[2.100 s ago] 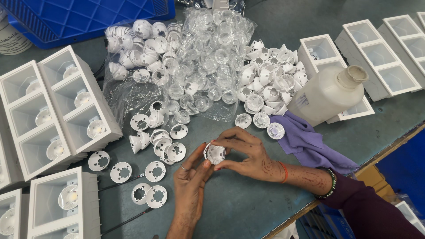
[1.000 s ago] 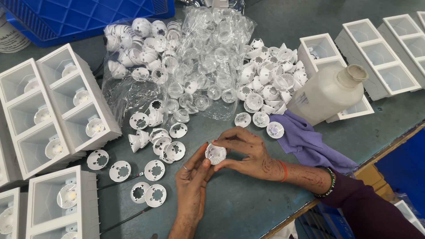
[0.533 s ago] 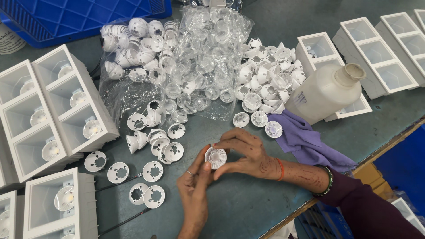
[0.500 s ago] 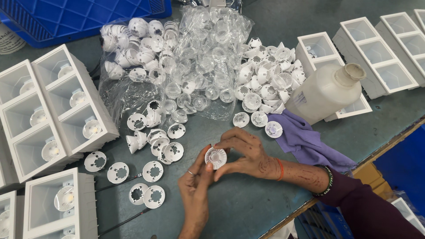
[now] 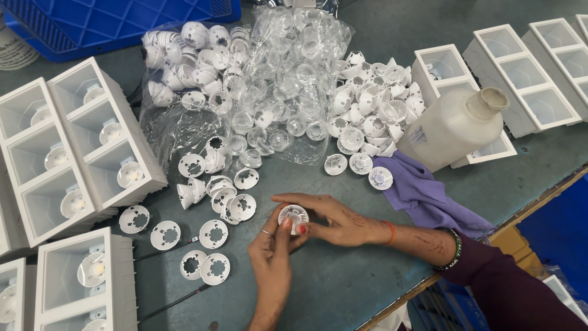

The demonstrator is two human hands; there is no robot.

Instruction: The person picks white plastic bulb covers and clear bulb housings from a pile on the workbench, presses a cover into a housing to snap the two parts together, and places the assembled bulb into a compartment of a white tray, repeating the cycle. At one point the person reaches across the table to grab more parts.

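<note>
Near the middle of the table [image 5: 343,288], both hands pinching one small white lens [image 5: 293,216]: left hand [image 5: 274,257] from below, fingertips closed on its rim, right hand [image 5: 334,219] from the right, fingers curled narrow around it. Just left, five flat white rings [image 5: 213,233] lying loose, plus a cluster of cone reflectors [image 5: 220,190]. Farther off, a clear bag [image 5: 275,86] spilling too many lenses to count. Right, one white bottle [image 5: 453,127] resting on a purple cloth [image 5: 422,196]. Left, white housings [image 5: 79,147] in rows; more at far right. Far left, a blue crate [image 5: 122,21]. Nothing blocking the hands.
</note>
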